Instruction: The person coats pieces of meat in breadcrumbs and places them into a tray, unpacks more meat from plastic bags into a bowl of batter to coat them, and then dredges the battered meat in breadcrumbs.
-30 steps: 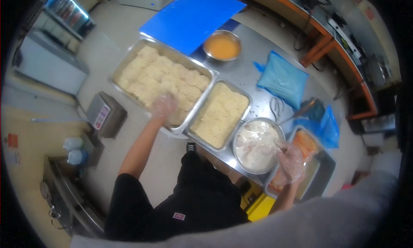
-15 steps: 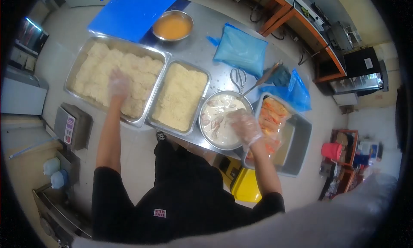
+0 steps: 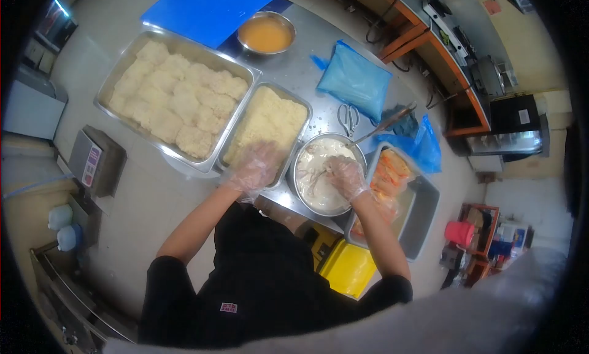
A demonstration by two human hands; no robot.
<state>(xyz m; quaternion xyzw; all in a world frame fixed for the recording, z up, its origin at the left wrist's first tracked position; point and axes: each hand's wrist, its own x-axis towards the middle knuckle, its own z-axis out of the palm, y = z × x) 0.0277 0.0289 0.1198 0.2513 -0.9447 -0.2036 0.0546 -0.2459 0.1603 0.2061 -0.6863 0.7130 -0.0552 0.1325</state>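
Note:
My left hand (image 3: pixel 261 164), in a clear plastic glove, lies over the near end of a narrow metal tray of pale breadcrumbs (image 3: pixel 269 116). Its fingers look stretched out and hold nothing visible. My gloved right hand (image 3: pixel 347 177) reaches into a round metal bowl (image 3: pixel 297 191) of creamy white batter (image 3: pixel 322 197) with pieces of meat in it. Those fingers are curled at the batter's surface; what they grip is hidden. Left of the crumbs, a large metal tray (image 3: pixel 127 121) holds several crumb-coated pieces (image 3: pixel 175 99) side by side.
A grey tub (image 3: pixel 423 228) with orange-tinged meat in clear plastic (image 3: pixel 389 176) stands right of the bowl. Behind lie scissors (image 3: pixel 348 118), a blue bag (image 3: pixel 356 78), a bowl of orange liquid (image 3: pixel 267 35) and a blue board (image 3: pixel 202 10). A utensil handle (image 3: pixel 392 121) leans on the batter bowl.
My left hand has moved right, from the coated pieces in the large tray to the breadcrumb tray. My right hand stays at the batter bowl, its fingers now more curled. The view has shifted slightly.

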